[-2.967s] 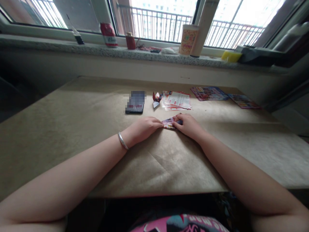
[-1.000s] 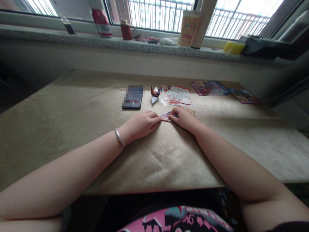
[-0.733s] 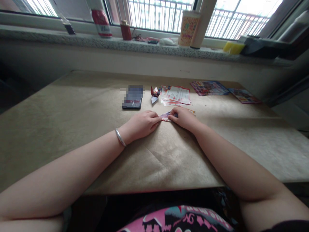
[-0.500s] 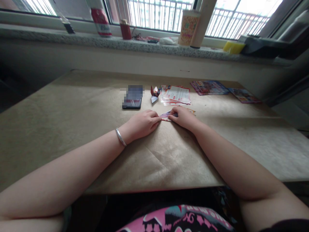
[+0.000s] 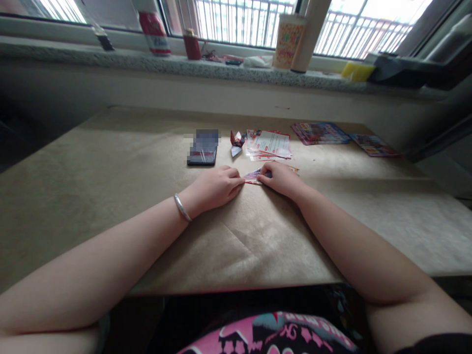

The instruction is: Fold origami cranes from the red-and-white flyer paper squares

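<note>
A folded sheet of printed paper (image 5: 252, 176), purple and white with a red edge, lies on the table between my hands. My left hand (image 5: 220, 187) wears a silver bangle, and its closed fingertips are at the paper's narrow left point. Bent fingers of my right hand (image 5: 277, 176) grip the middle of the paper against the table and cover much of it; an orange-yellow corner shows behind that hand. Just beyond stands a small folded paper figure (image 5: 236, 143) with pointed flaps. Beside it lies a loose pile of red-and-white printed sheets (image 5: 271, 144).
A dark phone-like device (image 5: 204, 147), partly pixelated, lies left of the paper figure. Colourful printed cards (image 5: 320, 133) and another small stack (image 5: 374, 145) are at the back right. The windowsill (image 5: 221, 70) holds a can, a red container, a patterned cup and a yellow item.
My left hand has shifted very slightly left along the paper's point. My right hand and the folded paper look almost unchanged.
</note>
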### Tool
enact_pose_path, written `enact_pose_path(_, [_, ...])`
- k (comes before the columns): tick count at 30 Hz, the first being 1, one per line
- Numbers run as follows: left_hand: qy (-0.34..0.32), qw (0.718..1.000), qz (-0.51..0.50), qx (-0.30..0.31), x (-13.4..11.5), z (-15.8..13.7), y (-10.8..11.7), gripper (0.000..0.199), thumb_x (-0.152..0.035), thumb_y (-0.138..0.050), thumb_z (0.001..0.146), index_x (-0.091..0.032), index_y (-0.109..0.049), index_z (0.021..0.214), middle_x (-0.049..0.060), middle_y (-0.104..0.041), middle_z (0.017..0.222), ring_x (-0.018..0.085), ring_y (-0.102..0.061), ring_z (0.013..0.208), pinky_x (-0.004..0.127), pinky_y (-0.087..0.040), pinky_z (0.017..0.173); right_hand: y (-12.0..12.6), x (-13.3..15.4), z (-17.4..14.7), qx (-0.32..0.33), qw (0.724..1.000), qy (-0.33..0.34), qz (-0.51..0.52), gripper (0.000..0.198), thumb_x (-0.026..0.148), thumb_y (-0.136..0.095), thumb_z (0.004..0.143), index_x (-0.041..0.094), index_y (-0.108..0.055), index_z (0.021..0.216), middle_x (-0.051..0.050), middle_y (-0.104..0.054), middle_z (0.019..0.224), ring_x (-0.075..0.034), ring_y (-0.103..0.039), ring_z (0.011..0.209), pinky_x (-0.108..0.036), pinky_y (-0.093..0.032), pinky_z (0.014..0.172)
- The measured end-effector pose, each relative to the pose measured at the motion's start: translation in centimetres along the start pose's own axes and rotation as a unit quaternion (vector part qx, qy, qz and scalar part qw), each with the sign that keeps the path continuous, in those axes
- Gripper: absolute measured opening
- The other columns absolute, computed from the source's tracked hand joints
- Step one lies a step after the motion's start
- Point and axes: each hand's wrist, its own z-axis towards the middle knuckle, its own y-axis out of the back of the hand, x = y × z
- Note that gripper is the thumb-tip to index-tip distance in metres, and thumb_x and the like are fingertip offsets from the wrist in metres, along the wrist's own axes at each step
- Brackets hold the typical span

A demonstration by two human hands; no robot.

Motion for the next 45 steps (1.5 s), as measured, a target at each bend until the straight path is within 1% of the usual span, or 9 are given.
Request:
enact_pose_path(5, [-0.025,1.000,-0.010,-0.004,0.7,-0.2,0.0,0.030,-0.028,-0.046,0.098,-0.021,-0.072,0.110,0.006,-0.070,0.097,0.018,-0.064,0.084,0.029,-0.052,0.074,0.1,0.1,-0.1,0.002,1.000,0.004,-0.016,0.014,0.034,-0.062,0.085,0.021,-0.065,0.082,-0.006,-0.072,0.094,-0.020,-0.063,0.088,-0.028,-0.041,0.071])
enact_pose_path(11, [-0.033,0.999,-0.020,-0.012,1.1,-0.4,-0.1,0.029,-0.026,-0.046,0.097,-0.022,-0.071,0.112,0.007,-0.071,0.099,0.018,-0.065,0.086,0.029,-0.052,0.075,0.7,0.9,-0.2,0.020,0.996,0.001,-0.090,0.019,0.036,-0.056,0.088,0.021,-0.067,0.088,-0.008,-0.073,0.099,-0.023,-0.064,0.090,-0.030,-0.041,0.072])
enact_pose_path(15, [-0.036,0.999,-0.016,-0.026,1.0,-0.4,-0.3,0.029,-0.026,-0.047,0.097,-0.022,-0.072,0.112,0.007,-0.071,0.098,0.017,-0.065,0.085,0.028,-0.052,0.074,0.7,1.9,-0.4,0.005,0.981,0.023,-0.191,0.028,0.035,-0.047,0.091,0.017,-0.068,0.090,-0.013,-0.074,0.101,-0.028,-0.065,0.096,-0.038,-0.039,0.084])
enact_pose_path(17, [-0.037,0.999,-0.011,-0.034,0.9,-0.3,-0.5,0.030,-0.026,-0.046,0.098,-0.022,-0.072,0.113,0.007,-0.071,0.097,0.017,-0.064,0.085,0.028,-0.052,0.074,0.6,2.4,-0.5,-0.013,0.975,0.042,-0.216,0.033,0.038,-0.044,0.094,0.015,-0.068,0.090,-0.014,-0.074,0.101,-0.029,-0.064,0.098,-0.042,-0.037,0.090])
enact_pose_path(21, [-0.037,0.999,-0.013,-0.030,0.9,-0.3,-0.5,0.032,-0.028,-0.044,0.099,-0.022,-0.071,0.114,0.007,-0.071,0.096,0.018,-0.065,0.086,0.029,-0.053,0.074,0.3,2.6,-0.6,-0.014,0.980,0.067,-0.189,0.033,0.040,-0.045,0.094,0.016,-0.067,0.090,-0.012,-0.074,0.101,-0.027,-0.064,0.099,-0.041,-0.036,0.091])
enact_pose_path(25, [-0.038,0.999,-0.021,-0.025,1.0,-0.3,-0.4,0.032,-0.028,-0.044,0.099,-0.021,-0.071,0.113,0.008,-0.071,0.098,0.018,-0.065,0.086,0.030,-0.053,0.075,0.3,2.1,-0.3,0.006,0.991,0.028,-0.132,0.027,0.041,-0.053,0.090,0.020,-0.067,0.084,-0.008,-0.074,0.097,-0.025,-0.064,0.094,-0.034,-0.039,0.078])
enact_pose_path(29, [-0.034,0.999,-0.030,-0.023,1.1,-0.4,-0.4,0.031,-0.027,-0.045,0.098,-0.020,-0.072,0.113,0.007,-0.070,0.098,0.018,-0.064,0.086,0.029,-0.052,0.075,0.3,1.7,-0.1,0.000,0.996,0.003,-0.091,0.025,0.042,-0.056,0.088,0.021,-0.067,0.083,-0.007,-0.074,0.095,-0.022,-0.064,0.087,-0.030,-0.037,0.068])
enact_pose_path(37, [-0.021,0.999,-0.026,-0.020,0.8,-0.2,-0.4,0.030,-0.027,-0.047,0.097,-0.020,-0.074,0.107,0.008,-0.069,0.093,0.018,-0.062,0.084,0.029,-0.051,0.073,0.2,1.5,0.1,0.007,0.998,-0.009,-0.063,0.023,0.043,-0.059,0.086,0.022,-0.068,0.081,-0.005,-0.074,0.090,-0.021,-0.064,0.083,-0.029,-0.036,0.064])
enact_pose_path(45, [-0.028,0.999,-0.011,-0.021,0.7,0.0,-0.3,0.030,-0.027,-0.046,0.097,-0.020,-0.074,0.107,0.008,-0.068,0.092,0.018,-0.062,0.085,0.030,-0.050,0.074,0.2,1.7,0.1,0.012,0.997,-0.011,-0.075,0.023,0.042,-0.058,0.088,0.022,-0.068,0.083,-0.005,-0.074,0.092,-0.021,-0.065,0.085,-0.029,-0.040,0.067])
